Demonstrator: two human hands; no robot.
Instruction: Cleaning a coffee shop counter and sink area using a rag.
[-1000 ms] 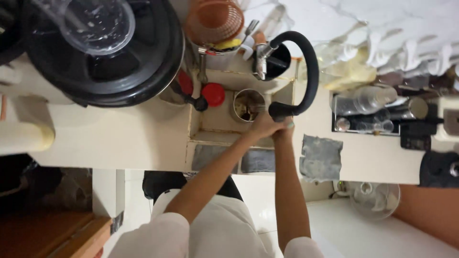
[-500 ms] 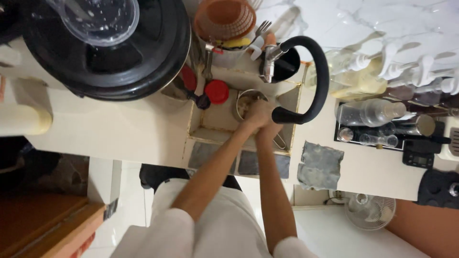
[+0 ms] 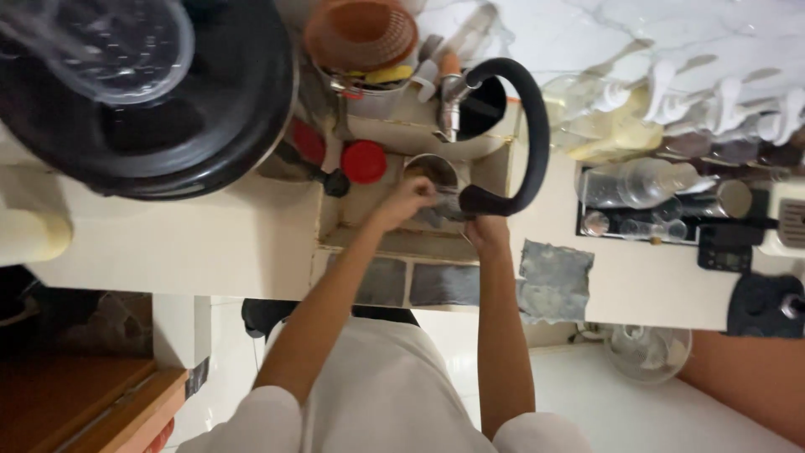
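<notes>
Right now both hands are working low in the sink [image 3: 335, 220], under the black hose tap [image 3: 528, 126]. The left hand [image 3: 404, 201] is curling its fingers around a small metal cup [image 3: 446, 208], gripping it; the right hand [image 3: 486, 233] is sitting beside it at the spout end, though whether its fingers are closing on anything I cannot tell. A wet steel cup is likely slipping easily, and it could be knocking the other steel cup [image 3: 429, 170] or the red lid [image 3: 364, 161] close by
</notes>
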